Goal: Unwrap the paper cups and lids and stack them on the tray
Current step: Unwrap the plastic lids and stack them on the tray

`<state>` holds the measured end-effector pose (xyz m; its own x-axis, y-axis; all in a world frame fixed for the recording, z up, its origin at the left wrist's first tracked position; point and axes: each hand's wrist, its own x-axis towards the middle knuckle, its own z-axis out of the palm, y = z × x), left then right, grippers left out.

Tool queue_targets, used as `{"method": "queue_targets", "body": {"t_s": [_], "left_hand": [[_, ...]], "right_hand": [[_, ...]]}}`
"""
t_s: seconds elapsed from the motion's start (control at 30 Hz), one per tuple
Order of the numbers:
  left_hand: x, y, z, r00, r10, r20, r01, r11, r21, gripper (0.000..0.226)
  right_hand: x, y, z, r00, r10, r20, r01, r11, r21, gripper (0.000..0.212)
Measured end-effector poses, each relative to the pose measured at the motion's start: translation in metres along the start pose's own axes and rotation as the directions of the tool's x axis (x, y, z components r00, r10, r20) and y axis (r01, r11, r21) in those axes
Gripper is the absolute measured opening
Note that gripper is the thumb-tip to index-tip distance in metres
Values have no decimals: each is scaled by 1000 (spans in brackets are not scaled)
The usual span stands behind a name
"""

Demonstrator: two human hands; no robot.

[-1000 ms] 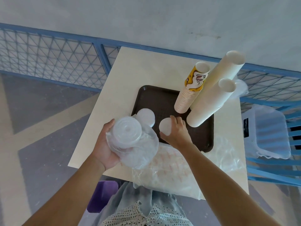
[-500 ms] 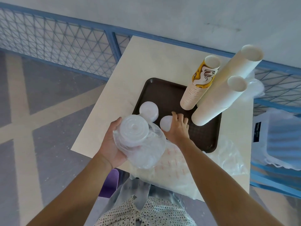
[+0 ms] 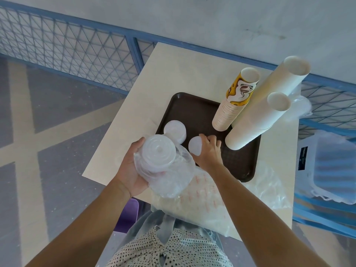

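Note:
A dark brown tray [image 3: 194, 110] lies on the cream table [image 3: 179, 74]. On its right side stand a yellow-printed cup stack [image 3: 234, 104] and two tall white cup stacks [image 3: 269, 97], all upside down. A stack of white lids [image 3: 175, 130] sits at the tray's near left. My left hand [image 3: 131, 170] grips a sleeve of clear lids [image 3: 159, 158] in a plastic wrapper, held just before the tray. My right hand [image 3: 209, 153] rests on the tray, its fingers around a small white lid stack [image 3: 195, 145].
Crumpled clear wrappers [image 3: 204, 199] cover the table's near edge and right side. A blue plastic chair [image 3: 333, 170] with a plastic bag stands to the right. A blue mesh railing [image 3: 77, 45] runs behind the table. A purple object [image 3: 129, 214] sits below the table.
The view has shifted, so the table sits further right in frame. My right hand stays at the small lid stack on the tray. My left hand still holds the wrapped lids.

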<state>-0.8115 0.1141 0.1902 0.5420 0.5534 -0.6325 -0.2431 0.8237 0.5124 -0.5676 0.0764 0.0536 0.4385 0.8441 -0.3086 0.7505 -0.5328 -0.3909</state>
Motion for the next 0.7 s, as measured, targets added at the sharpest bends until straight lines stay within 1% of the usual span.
{"method": "queue_targets", "body": {"t_s": [0.1, 0.3, 0.4, 0.47, 0.5, 0.57, 0.63, 0.67, 0.7], "left_hand": [[0, 3, -1, 1000, 5, 6, -5, 1000, 18, 59], [2, 6, -5, 1000, -20, -1, 20, 1000, -2, 66], [1, 8, -4, 1000, -15, 3, 15, 1000, 3, 64], [-1, 8, -4, 1000, -20, -2, 20, 1000, 0, 64], [-1, 8, -5, 1000, -20, -7, 20, 1000, -6, 64], [0, 9, -7, 998, -28, -55, 27, 999, -17, 64], [1, 8, -5, 997, -15, -79, 15, 1000, -4, 64], [0, 7, 0, 997, -5, -78, 4, 1000, -9, 60], [0, 7, 5, 995, 16, -94, -18, 1000, -24, 51]], "right_hand": [[-1, -1, 0, 1000, 10, 0, -10, 1000, 24, 100], [-5, 2, 6, 999, 0, -53, 0, 1000, 2, 94], [-7, 0, 1, 1000, 13, -23, -13, 1000, 22, 97], [-12, -7, -10, 999, 33, -21, -31, 997, 71, 92], [-16, -12, -19, 998, 37, -58, -29, 990, 136, 85], [-29, -25, -39, 974, 26, -227, 48, 948, 315, 67], [-48, -44, -64, 913, -9, -407, 203, 877, 435, 50], [-57, -54, -78, 878, -55, -476, 297, 842, 451, 45], [-67, -64, -91, 843, -127, -523, 395, 806, 441, 41]]}}
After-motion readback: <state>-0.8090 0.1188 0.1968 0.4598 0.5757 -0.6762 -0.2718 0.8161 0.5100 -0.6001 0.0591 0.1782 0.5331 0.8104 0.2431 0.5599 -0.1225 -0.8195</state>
